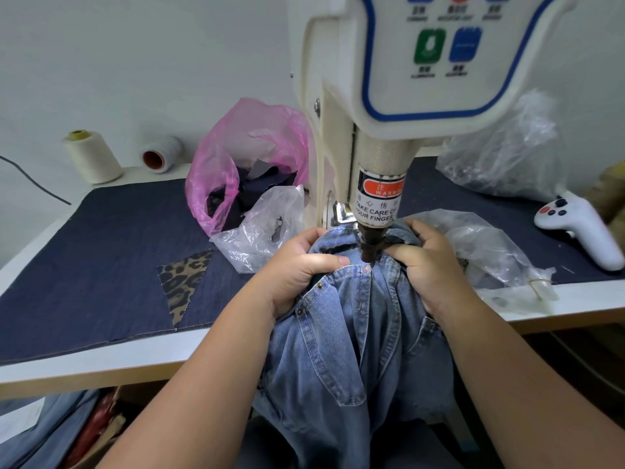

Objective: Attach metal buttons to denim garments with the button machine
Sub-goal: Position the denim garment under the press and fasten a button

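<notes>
Red and white, the sticker on the button machine is showing "WARNING" and "TAKE CARE OF YOUR FINGER", the line ends cut off. Faded blue, the denim garment is lying bunched under the punch, hanging off the table edge, rivets showing. Left hand and right hand are each clutching its folds beside the punch.

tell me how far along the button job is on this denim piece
Done: two metal buttons already sit on the denim garment. In hand: the left hand and right hand grip bunched denim under the machine's punch. Left: pressing this button; further ones cannot be told.
</notes>
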Demonstrator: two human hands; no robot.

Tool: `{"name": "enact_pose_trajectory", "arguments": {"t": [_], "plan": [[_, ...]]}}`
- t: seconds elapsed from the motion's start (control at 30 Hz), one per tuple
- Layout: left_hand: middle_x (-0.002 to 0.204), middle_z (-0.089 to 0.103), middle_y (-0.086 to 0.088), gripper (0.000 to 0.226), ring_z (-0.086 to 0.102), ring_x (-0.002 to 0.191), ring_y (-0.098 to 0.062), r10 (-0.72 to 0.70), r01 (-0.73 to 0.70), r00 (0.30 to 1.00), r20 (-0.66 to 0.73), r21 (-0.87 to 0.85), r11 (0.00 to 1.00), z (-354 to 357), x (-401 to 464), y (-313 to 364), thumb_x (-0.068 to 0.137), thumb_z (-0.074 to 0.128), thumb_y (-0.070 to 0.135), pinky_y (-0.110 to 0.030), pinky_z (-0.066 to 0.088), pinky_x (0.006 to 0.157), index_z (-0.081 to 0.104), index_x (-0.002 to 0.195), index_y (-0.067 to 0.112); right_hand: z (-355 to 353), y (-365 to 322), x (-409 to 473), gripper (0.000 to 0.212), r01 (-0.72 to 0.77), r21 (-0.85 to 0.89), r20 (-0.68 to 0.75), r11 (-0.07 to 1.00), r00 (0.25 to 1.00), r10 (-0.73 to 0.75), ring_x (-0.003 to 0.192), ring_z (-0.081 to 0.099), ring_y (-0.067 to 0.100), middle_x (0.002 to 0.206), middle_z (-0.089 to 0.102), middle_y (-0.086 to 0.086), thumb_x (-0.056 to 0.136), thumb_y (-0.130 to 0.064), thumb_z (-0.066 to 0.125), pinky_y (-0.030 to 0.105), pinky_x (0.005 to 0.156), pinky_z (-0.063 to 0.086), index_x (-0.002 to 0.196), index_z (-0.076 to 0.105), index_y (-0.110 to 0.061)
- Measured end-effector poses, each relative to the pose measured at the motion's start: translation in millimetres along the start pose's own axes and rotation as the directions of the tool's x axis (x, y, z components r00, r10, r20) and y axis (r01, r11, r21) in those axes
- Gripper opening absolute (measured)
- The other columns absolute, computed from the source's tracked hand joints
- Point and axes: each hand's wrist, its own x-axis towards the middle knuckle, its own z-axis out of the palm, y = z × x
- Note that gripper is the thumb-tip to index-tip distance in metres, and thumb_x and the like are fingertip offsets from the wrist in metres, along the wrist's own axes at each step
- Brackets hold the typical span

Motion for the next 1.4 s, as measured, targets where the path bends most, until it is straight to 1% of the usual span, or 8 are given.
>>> {"name": "enact_pose_trajectory", "arguments": {"t": [0.27,0.47,0.67,0.77,0.9,1.1,1.2,1.4], "plan": [[0.121,0.065,-0.029,0.056,0.066,0.107,-0.042,0.007,-0.007,1.0,0.0,0.008,1.0,0.2,0.7,-0.8,0.072,0.072,0.001,-0.043,0.057,0.09,0.056,0.125,-0.001,-0.3,1.7,0.6,0.029,-0.002,0.01,-0.007,1.0,1.0,0.002,0.087,0.072,0.016,0.089,0.076,-0.006,0.065,-0.022,0.072,0.049,0.09,0.056,0.088,0.072,-0.039],[0.12,0.065,-0.03,0.059,0.067,0.098,-0.036,-0.001,0.001,1.0,-0.007,-0.012,1.0,1.2,1.0,-0.3,0.068,0.073,0.003,-0.042,0.058,0.086,0.056,0.124,-0.002,0.1,2.8,1.4,0.029,0.004,0.016,-0.009,1.0,1.0,-0.003,0.085,0.072,0.015,0.088,0.076,-0.006,0.065,-0.022,0.072,0.047,0.089,0.056,0.089,0.072,-0.037],[0.12,0.065,-0.029,0.042,0.067,0.1,-0.037,0.007,-0.007,1.0,0.001,-0.004,1.0,-0.4,1.4,-1.3,0.083,0.067,-0.009,-0.046,0.055,0.092,0.057,0.123,-0.001,0.8,2.9,1.9,0.028,-0.007,0.043,-0.015,0.999,1.0,0.007,0.089,0.072,0.019,0.089,0.076,-0.004,0.063,-0.021,0.072,0.049,0.091,0.056,0.087,0.073,-0.036],[0.119,0.066,-0.029,0.05,0.067,0.101,-0.037,0.007,-0.007,1.0,0.002,-0.013,1.0,-0.1,1.3,-1.3,0.077,0.071,-0.005,-0.045,0.056,0.091,0.056,0.124,-0.002,1.0,2.6,2.0,0.029,-0.012,0.045,-0.017,0.999,1.0,0.013,0.09,0.072,0.021,0.089,0.077,-0.003,0.063,-0.021,0.073,0.05,0.092,0.055,0.088,0.073,-0.035],[0.117,0.068,-0.026,0.055,0.069,0.098,-0.034,0.001,-0.001,1.0,0.001,-0.011,1.0,0.9,0.6,-0.3,0.068,0.073,0.003,-0.042,0.057,0.088,0.059,0.121,0.001,0.5,1.1,0.9,0.027,-0.006,0.045,-0.005,0.999,1.0,0.006,0.089,0.072,0.019,0.09,0.077,-0.003,0.065,-0.021,0.072,0.046,0.089,0.056,0.089,0.073,-0.032],[0.117,0.069,-0.024,0.049,0.068,0.102,-0.035,0.011,-0.011,1.0,0.005,0.014,1.0,-0.6,0.8,-0.1,0.075,0.073,-0.003,-0.037,0.058,0.085,0.06,0.122,0.004,-0.2,-0.1,-1.2,0.027,0.025,0.025,0.004,0.999,1.0,-0.025,0.082,0.071,0.009,0.087,0.076,-0.008,0.072,-0.014,0.072,0.032,0.078,0.051,0.086,0.072,-0.037],[0.118,0.068,-0.026,0.054,0.068,0.104,-0.039,-0.005,0.005,1.0,0.002,-0.003,1.0,-0.3,-0.3,0.7,0.072,0.073,0.0,-0.042,0.057,0.09,0.058,0.124,0.002,0.3,-0.1,-0.4,0.026,0.002,0.027,-0.002,1.0,1.0,-0.002,0.085,0.072,0.012,0.088,0.076,-0.007,0.066,-0.02,0.071,0.037,0.083,0.055,0.088,0.073,-0.035],[0.121,0.065,-0.028,0.042,0.066,0.102,-0.037,-0.007,0.007,1.0,-0.003,-0.008,1.0,0.4,-1.5,1.9,0.084,0.065,-0.01,-0.038,0.059,0.085,0.057,0.124,0.0,-0.3,-0.1,0.0,0.027,0.012,0.016,0.008,1.0,1.0,-0.012,0.086,0.072,0.015,0.089,0.076,-0.006,0.067,-0.021,0.071,0.043,0.087,0.057,0.089,0.073,-0.036]]}}
